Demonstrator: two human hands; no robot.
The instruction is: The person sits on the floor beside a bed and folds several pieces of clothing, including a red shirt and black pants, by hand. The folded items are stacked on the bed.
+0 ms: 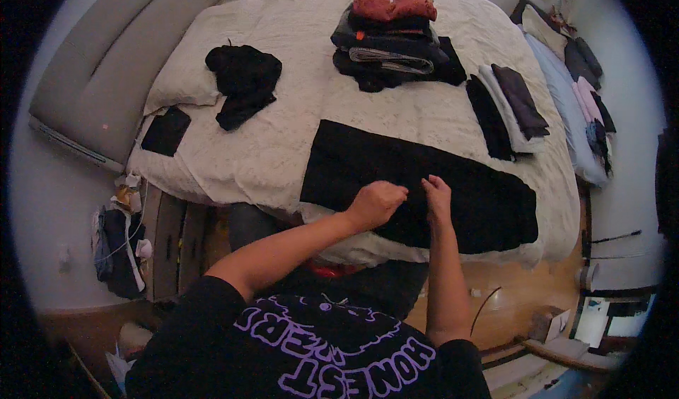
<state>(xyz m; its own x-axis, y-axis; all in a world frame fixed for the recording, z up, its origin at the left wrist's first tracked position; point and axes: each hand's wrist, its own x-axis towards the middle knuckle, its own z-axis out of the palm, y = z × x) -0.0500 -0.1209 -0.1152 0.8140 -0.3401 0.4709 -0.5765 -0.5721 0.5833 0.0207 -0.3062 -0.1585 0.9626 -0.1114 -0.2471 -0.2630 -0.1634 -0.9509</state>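
Black trousers or a similar black garment (477,202) lie flat and folded lengthwise across the near edge of the bed. Above the garment's middle is my left hand (377,202), its fingers curled towards the thumb. My right hand (438,192) is a little to the right, thumb and fingertips close together, over the same garment. Whether either hand pinches something small, such as a thread, cannot be made out. A tall stack of folded dark clothes (387,43) with a red garment (393,1) on top stands beyond.
A crumpled black garment (246,75) and a small folded black cloth (167,131) lie left, near a pillow (183,83). Folded dark and white clothes (504,107) lie right. A grey headboard (101,80) borders the bed's left side.
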